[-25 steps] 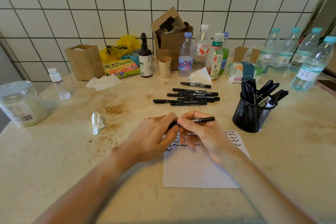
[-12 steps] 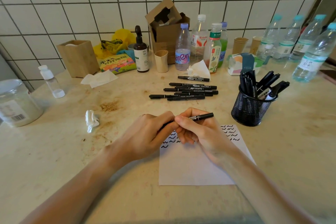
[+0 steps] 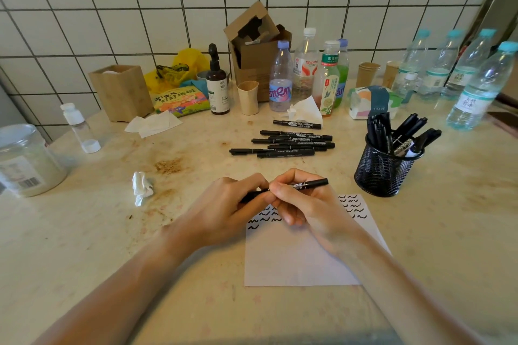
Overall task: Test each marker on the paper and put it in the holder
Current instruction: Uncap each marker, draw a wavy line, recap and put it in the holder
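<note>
We've got our left hand [image 3: 224,204] and right hand [image 3: 305,204] both gripping one marker [image 3: 308,184] over the paper [image 3: 297,258], holder [image 3: 384,173] at 2 o'clock.

Black markers [image 3: 283,145], black mesh holder [image 3: 381,173], white paper [image 3: 294,258] with black squiggles — beige speckled table [image 3: 84,232]

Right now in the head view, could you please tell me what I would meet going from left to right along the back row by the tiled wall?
Bamboo box → yellow bag → dark spray bottle → open cardboard box → drink bottles → paper cups → water bottles.
</note>
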